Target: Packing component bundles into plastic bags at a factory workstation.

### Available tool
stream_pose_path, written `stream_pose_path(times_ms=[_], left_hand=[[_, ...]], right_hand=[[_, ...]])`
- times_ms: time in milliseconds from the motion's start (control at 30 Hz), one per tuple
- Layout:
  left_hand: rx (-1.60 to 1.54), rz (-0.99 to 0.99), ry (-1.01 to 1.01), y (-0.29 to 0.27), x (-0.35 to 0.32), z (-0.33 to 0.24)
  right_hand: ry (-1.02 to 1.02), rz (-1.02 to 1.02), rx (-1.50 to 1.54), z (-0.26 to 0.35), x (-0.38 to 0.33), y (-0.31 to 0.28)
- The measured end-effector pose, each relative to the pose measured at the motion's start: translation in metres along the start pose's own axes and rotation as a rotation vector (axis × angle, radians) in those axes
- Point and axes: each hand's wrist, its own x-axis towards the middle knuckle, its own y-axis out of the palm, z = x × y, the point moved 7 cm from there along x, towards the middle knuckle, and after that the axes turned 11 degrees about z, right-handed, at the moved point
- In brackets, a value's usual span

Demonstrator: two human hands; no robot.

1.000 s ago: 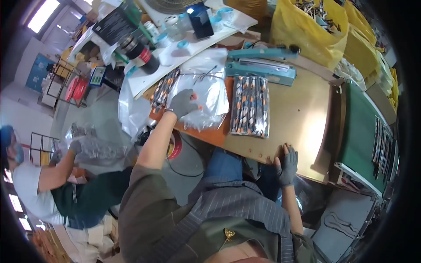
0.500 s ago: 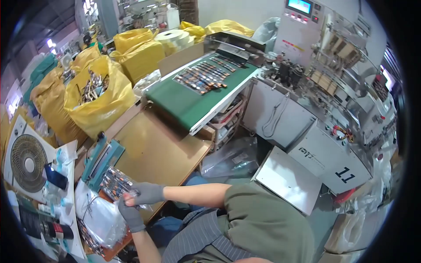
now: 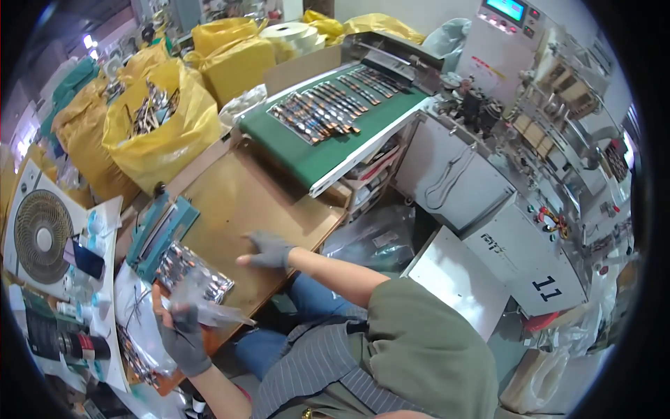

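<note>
My left hand (image 3: 185, 340), in a grey glove with bare fingertips, is closed on a clear plastic bag (image 3: 209, 309) that trails off to the right, blurred. Just beyond it, a batch of small shiny strip packets (image 3: 194, 271) lies by the teal bag sealer (image 3: 162, 234); whether the packets are in plastic cannot be made out. My right hand (image 3: 271, 251), gloved alike, is over the tan table (image 3: 241, 202) with its fingers apart and nothing in them. A pile of clear plastic bags (image 3: 143, 314) lies left of my left hand.
Rows of strip packets (image 3: 321, 105) lie on a green conveyor belt (image 3: 293, 153) ahead. Yellow sacks (image 3: 164, 150) stand at the left, behind a fan (image 3: 43, 230) and a white side table (image 3: 112, 279) with a phone (image 3: 87, 260). Machinery with a white cabinet (image 3: 527, 258) fills the right.
My hands, together before, have parted: the right moved right over the table, the left slightly down and left. The packets beside the sealer are now less covered. The whole view has shifted a little.
</note>
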Motion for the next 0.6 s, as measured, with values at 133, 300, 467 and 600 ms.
stream_pose_path(times_ms=[133, 300, 467, 600], left_hand=[[0.666, -0.032, 0.008, 0.015, 0.040, 0.021], [1.340, -0.088, -0.266, -0.018, 0.089, 0.143], [1.759, -0.240, -0.325, -0.138, 0.096, 0.204], [2.066, -0.219, -0.203, -0.130, 0.087, 0.189]], right_hand=[[-0.059, -0.306, -0.435, -0.050, -0.015, 0.015], [-0.095, -0.308, -0.450, -0.041, -0.020, 0.020], [-0.123, -0.332, -0.436, -0.041, -0.023, 0.028], [-0.098, -0.327, -0.397, -0.046, -0.027, 0.021]])
